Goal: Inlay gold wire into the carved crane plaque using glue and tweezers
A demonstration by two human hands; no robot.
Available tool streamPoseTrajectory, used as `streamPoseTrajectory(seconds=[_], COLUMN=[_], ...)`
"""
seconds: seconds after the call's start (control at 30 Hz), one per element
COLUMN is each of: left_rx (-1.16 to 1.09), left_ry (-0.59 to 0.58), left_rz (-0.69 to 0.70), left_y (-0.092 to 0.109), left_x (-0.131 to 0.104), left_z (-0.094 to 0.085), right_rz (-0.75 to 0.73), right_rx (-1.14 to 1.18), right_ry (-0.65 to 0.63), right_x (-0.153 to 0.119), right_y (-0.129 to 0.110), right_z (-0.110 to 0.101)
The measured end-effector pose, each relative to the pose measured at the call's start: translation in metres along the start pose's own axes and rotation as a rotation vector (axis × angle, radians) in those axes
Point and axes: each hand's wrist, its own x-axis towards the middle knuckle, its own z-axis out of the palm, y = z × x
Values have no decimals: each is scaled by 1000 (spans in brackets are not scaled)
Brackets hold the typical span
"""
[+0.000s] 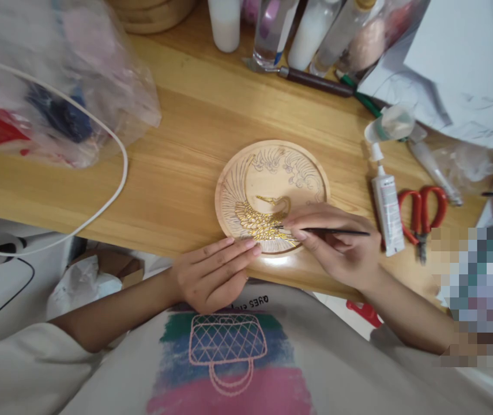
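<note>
A round wooden plate (267, 184) lies on the table, with a bird outlined in gold on its lower part and grey drawn lines around the rest. My right hand (341, 242) pinches a thin dark paintbrush (337, 231), its tip on or just over the gold lines; contact cannot be made out. At the plate's lower left edge rests my left hand (215, 268), palm down, fingers stretched out and fingertips on the rim. Right of the plate lies a white tube (388, 210) beside red-handled pliers (421, 216).
Several bottles (224, 26) stand along the far side near a dark-handled palette knife (315, 80). A small clear cup (395, 122) sits above the tube. Paper sheets (466, 52) cover the far right. Plastic bags (112, 86) and a white cable (123, 155) occupy the left.
</note>
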Motion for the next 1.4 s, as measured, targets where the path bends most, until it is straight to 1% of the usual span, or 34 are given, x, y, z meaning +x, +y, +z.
streamPoseTrajectory(seconds=[0.23, 0.4, 0.57, 0.77, 0.93, 1.17, 1.4], left_rx=[-7, 0, 9, 19, 19, -31, -4], left_ry=[10, -6, 0, -21, -46, -2, 10], left_rz=[-3, 0, -1, -8, -8, 6, 16], left_y=[0, -1, 0, 1, 1, 1, -2], left_x=[0, 1, 2, -1, -1, -2, 0], left_z=[0, -1, -1, -1, -2, 0, 0], right_rz=[-11, -54, -65, -89, -186, -227, -422], right_rx=[-26, -44, -44, -71, -138, -240, -483], right_ry=[30, 7, 4, -5, -43, -58, -127], right_x=[-2, -2, -1, -4, -6, -9, -12], right_y=[2, 3, 2, 4, 5, 3, 2], right_z=[0, 1, 1, 1, 0, 1, -1])
